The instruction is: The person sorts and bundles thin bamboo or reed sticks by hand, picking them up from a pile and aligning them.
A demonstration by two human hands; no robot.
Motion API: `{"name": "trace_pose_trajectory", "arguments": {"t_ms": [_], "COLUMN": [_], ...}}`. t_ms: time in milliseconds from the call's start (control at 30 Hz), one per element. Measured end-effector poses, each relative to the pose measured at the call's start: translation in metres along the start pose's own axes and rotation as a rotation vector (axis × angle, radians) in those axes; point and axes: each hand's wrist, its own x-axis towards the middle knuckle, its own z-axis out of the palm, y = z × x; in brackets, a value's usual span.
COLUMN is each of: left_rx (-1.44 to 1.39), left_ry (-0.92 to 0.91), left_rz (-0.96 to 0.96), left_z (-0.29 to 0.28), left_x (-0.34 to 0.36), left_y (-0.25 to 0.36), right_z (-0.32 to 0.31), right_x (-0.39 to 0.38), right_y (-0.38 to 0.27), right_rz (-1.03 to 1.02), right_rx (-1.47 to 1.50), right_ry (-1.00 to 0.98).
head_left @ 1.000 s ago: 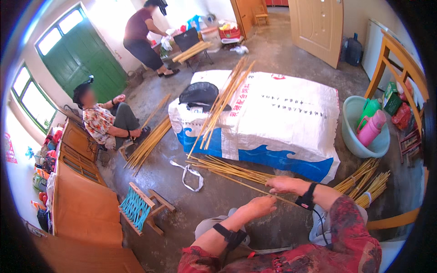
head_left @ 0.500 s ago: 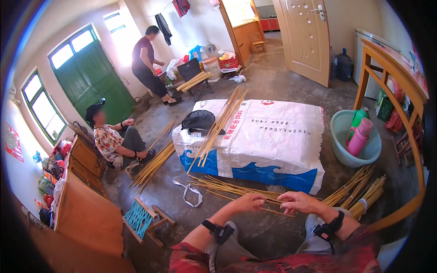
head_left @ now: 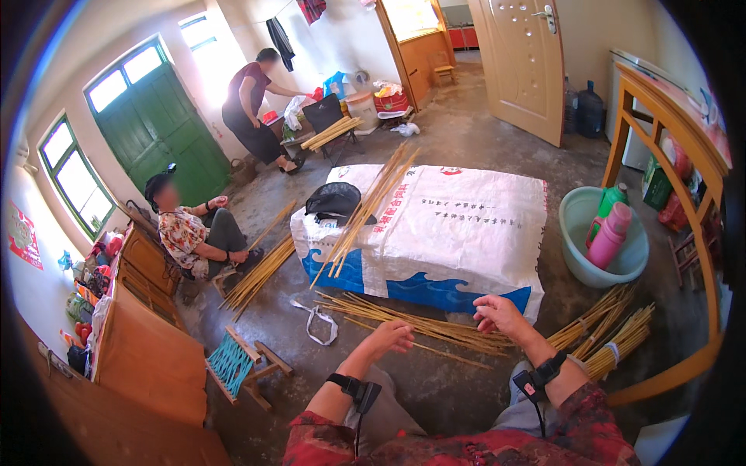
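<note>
Head view: sticks apparently touch white sack.

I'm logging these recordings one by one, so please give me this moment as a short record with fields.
Left hand: fingers loosely open, nothing visible in them
Right hand: fingers bent, apparently empty
Nearest to hands: thin yellow canes lying on the floor
Right of hands: cane bundle with a white tie
Ahead: white-and-blue sack bearing a black cap and other canes
Basin: pale, holding a pink flask and green bottle
Co-workers: seated person; standing person farther back
</note>
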Motion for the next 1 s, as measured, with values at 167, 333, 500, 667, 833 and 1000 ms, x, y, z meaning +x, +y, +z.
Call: {"name": "trace_pose_trajectory", "arguments": {"t_ms": [167, 333, 500, 667, 833, 1000], "left_rx": [0.026, 0.088, 0.098, 0.084, 0.022, -0.082], "left_ry": [-0.005, -0.016, -0.009, -0.025, -0.011, 0.030], "left_rz": [-0.018, -0.014, 0.005, -0.014, -0.002, 0.039], "left_z": [0.006, 0.005, 0.002, 0.001, 0.003, -0.003], "left_x": [0.000, 0.003, -0.001, 0.000, 0.001, 0.002], "left_y": [0.004, 0.001, 0.001, -0.002, -0.001, -0.002], "right_z": [-0.002, 0.005, 0.006, 0.006, 0.004, 0.006], "right_x": [-0.001, 0.002, 0.004, 0.005, 0.006, 0.009], "right_y": [-0.005, -0.002, -0.002, -0.001, 0.002, 0.003], "right_rz": [-0.015, -0.016, -0.005, 0.003, 0.029, 0.024], "right_rx": [0.059, 0.013, 0.022, -0.002, -0.002, -0.042], "right_ry": [0.074, 0.065, 0.037, 0.048, 0.082, 0.059]}}
